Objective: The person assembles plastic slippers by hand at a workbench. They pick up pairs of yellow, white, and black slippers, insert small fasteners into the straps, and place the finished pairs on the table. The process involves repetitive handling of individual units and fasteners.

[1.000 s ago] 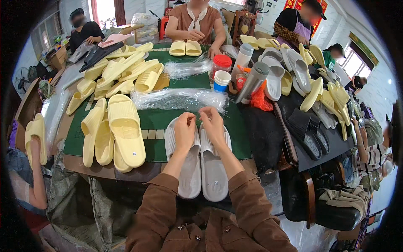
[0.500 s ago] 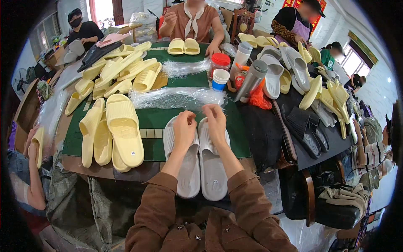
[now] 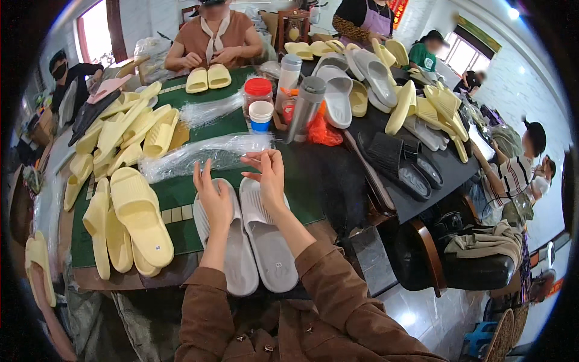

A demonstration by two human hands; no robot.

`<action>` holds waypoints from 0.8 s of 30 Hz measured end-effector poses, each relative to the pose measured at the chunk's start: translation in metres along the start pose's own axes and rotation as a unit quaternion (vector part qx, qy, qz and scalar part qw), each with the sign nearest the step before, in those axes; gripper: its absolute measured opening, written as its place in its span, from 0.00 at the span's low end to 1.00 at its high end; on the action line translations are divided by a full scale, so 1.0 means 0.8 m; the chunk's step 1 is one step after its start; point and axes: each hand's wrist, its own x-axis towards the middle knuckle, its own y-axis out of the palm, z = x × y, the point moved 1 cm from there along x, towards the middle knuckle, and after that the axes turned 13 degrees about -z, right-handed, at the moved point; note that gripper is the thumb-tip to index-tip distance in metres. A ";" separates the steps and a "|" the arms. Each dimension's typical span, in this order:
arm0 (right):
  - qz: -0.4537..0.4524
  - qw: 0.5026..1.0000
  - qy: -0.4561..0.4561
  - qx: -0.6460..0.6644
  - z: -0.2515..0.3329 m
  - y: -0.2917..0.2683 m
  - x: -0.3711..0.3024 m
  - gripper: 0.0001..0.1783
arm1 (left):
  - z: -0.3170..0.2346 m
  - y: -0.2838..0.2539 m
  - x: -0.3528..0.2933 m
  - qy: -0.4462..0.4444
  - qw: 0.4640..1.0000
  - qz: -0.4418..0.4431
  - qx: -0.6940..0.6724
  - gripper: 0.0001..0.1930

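Pale yellow slippers (image 3: 129,211) lie piled at the near left of the green desk (image 3: 181,193), more of them (image 3: 120,130) farther left. A clear plastic bag (image 3: 199,154) lies across the middle. Farther off stand a red-lidded jar (image 3: 258,96), a paper cup (image 3: 261,114) and two grey flasks (image 3: 306,108). Black slippers (image 3: 401,166) lie to the right, grey ones (image 3: 338,99) beyond them.

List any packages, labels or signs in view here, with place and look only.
Clear plastic bag: long, crinkled, lying just beyond the grey slippers.
Second clear bag: farther up the green mat.
Small white sticker: on the near yellow slipper.
Red wall sign: top, behind a standing person.
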 end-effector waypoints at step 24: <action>-0.235 0.525 -0.293 -0.764 0.333 -0.315 0.096 0.27 | -0.134 -0.099 -0.002 0.039 0.982 0.166 -0.083 0.14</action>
